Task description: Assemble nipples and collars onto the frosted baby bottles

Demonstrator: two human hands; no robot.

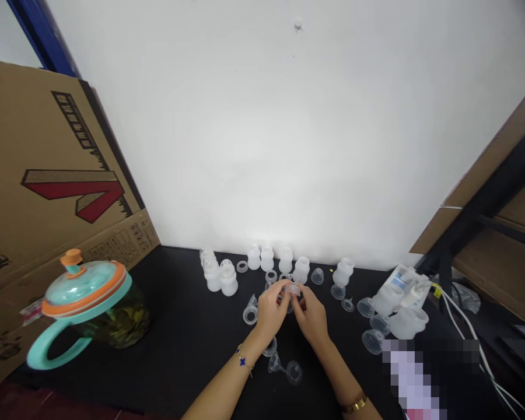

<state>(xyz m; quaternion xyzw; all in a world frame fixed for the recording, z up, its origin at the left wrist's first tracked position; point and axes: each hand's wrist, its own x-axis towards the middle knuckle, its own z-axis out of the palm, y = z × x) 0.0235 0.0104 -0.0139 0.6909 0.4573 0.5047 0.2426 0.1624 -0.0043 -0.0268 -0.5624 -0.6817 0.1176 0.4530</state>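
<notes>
Pinching a small translucent pale plastic piece (293, 289), ring-like at the rim, between the fingertips of the left hand (269, 306) and the right hand (312, 316), over the middle of the black desk (170, 361), in front of a far row of white translucent waisted plastic bottles (266, 258). Cannot make out its full shape behind the fingers. Best to grip lightly from opposite sides, keep the rim level, press evenly with both thumbs and avoid squeezing the thin-looking wall out of round. Mind the clear plastic funnel-like pieces (294, 372) lying between the forearms, easy to miss against the dark surface and easy to sweep aside with a wrist. Note, just left of the left hand, a pale plastic ring (250, 315), and, beyond the right hand, a clear plastic dome (317, 276). Farther left, see white bottles with clear domed caps (228, 280), then a teal-and-orange lidded pitcher (85, 284) beside a brown cardboard carton (70, 151). On the right, watch for white cables (486, 367) near a translucent wide-mouthed container (406, 324).
</notes>
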